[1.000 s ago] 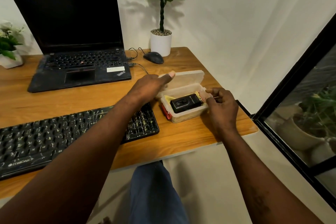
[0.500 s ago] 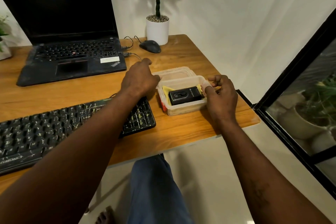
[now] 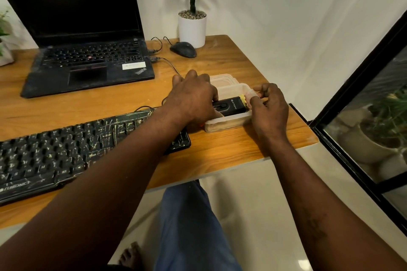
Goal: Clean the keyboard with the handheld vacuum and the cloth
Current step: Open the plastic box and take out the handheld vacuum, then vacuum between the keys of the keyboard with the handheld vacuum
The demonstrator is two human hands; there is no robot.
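Observation:
A black handheld vacuum (image 3: pixel 231 105) lies in a clear plastic box (image 3: pixel 226 121) near the desk's right edge, on top of a yellow cloth (image 3: pixel 243 97) of which only a corner shows. My left hand (image 3: pixel 193 97) reaches into the box from the left, and its fingers and thumb curl round the vacuum's left end. At the box's right rim, my right hand (image 3: pixel 268 108) pinches the wall between thumb and fingers. A dusty black keyboard (image 3: pixel 66 149) lies at the front left, and my left forearm crosses its right end.
The box's lid (image 3: pixel 222 79) lies flat just behind the box. An open black laptop (image 3: pixel 88 61) stands at the back left, with a mouse (image 3: pixel 183 49) and a white plant pot (image 3: pixel 192 28) behind. The desk's edge (image 3: pixel 308 138) is close to the right.
My left hand laid the lid down behind the box, then came forward into the box and took hold of the vacuum. My right hand stayed at the box's right rim.

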